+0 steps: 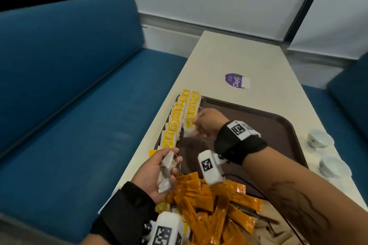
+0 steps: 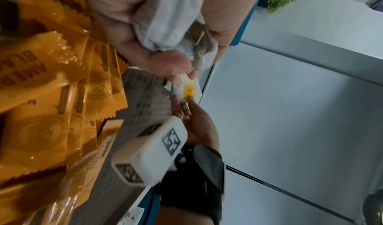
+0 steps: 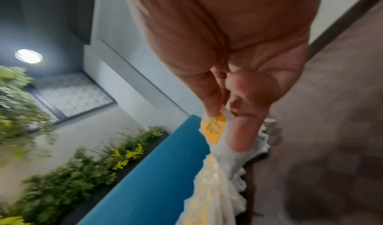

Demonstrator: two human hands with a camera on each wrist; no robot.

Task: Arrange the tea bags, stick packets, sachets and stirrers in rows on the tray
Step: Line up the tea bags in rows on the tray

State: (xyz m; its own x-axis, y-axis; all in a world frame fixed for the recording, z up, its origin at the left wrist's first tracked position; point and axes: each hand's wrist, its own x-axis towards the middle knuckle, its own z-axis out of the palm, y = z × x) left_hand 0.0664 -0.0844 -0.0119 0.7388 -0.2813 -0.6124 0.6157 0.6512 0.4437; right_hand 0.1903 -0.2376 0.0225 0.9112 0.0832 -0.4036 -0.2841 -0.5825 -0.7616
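A brown tray [image 1: 278, 131] lies on the white table. Two rows of yellow-tagged tea bags [image 1: 175, 123] run along its left edge. My right hand [image 1: 201, 125] pinches one tea bag [image 1: 189, 126] at the near end of the inner row; the right wrist view shows thumb and finger on its yellow tag [image 3: 213, 127]. My left hand [image 1: 165, 171] holds a small bunch of grey-white tea bags [image 1: 166, 173] at the tray's near left corner, and the same bunch of bags [image 2: 165, 25] fills the fist in the left wrist view. A heap of orange stick packets [image 1: 209, 205] covers the tray's near end.
Two small white cups [image 1: 318, 139] stand on the table right of the tray. A purple sticker [image 1: 236, 80] lies beyond the tray. A blue bench seat [image 1: 79, 105] runs along the table's left side. Brown paper sachets [image 1: 278, 230] lie at the near right of the heap.
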